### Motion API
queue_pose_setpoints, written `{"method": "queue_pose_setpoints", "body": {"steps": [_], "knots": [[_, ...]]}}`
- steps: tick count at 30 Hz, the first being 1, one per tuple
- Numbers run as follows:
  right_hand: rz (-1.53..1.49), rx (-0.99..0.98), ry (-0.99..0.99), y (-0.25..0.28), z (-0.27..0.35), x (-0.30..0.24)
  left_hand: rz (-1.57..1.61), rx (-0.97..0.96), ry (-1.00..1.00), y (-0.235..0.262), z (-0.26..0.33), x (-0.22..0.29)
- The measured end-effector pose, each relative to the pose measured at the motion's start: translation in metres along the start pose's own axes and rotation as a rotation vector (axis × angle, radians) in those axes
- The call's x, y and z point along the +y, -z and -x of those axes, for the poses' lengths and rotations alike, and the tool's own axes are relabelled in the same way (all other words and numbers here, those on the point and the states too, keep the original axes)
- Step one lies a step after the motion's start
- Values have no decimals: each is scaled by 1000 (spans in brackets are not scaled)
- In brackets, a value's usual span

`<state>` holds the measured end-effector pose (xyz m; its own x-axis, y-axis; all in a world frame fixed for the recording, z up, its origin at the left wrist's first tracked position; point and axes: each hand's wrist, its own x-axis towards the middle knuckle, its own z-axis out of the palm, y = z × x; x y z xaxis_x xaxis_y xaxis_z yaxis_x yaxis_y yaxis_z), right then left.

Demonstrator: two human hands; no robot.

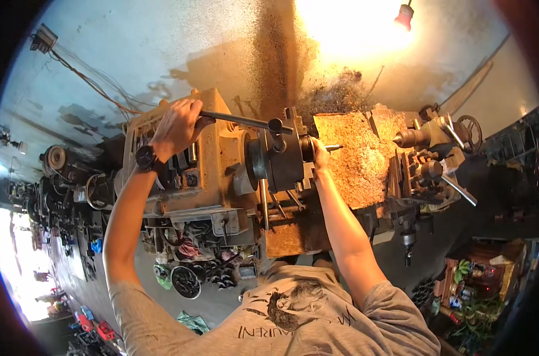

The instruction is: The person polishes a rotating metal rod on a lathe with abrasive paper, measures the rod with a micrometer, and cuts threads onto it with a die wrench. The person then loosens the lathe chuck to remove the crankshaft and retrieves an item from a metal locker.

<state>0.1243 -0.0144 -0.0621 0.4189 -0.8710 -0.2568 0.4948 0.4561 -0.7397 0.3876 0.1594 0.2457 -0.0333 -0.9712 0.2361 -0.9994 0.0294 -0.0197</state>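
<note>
Two hands on lathe (222, 172), left hand (177, 127) gripping chuck key (239, 121), right hand (320, 155) at chuck (284, 160)

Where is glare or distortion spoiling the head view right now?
Head view: the lamp blows out the wall around it; chips glow orange; the lathe throws a shadow up the wall; the left hand and chuck stay readable; fisheye bends the edges, with black corners.

This is a machine workshop. A worn metal lathe (234, 172) fills the middle, its bed heaped with shavings (355, 154). Left of the lathe stand more old machines (61, 172); above it hangs a lit bulb (403, 16).
</note>
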Motion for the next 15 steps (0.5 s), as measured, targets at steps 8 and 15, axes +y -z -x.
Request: {"method": "queue_pose_setpoints", "body": {"steps": [8,15], "knots": [[-29,138,-23,-13,9,-22,-118,-27,-93,-4,-14,0],[-74,151,-65,-16,3,-14,-6,-157,499,18,59,86]]}}
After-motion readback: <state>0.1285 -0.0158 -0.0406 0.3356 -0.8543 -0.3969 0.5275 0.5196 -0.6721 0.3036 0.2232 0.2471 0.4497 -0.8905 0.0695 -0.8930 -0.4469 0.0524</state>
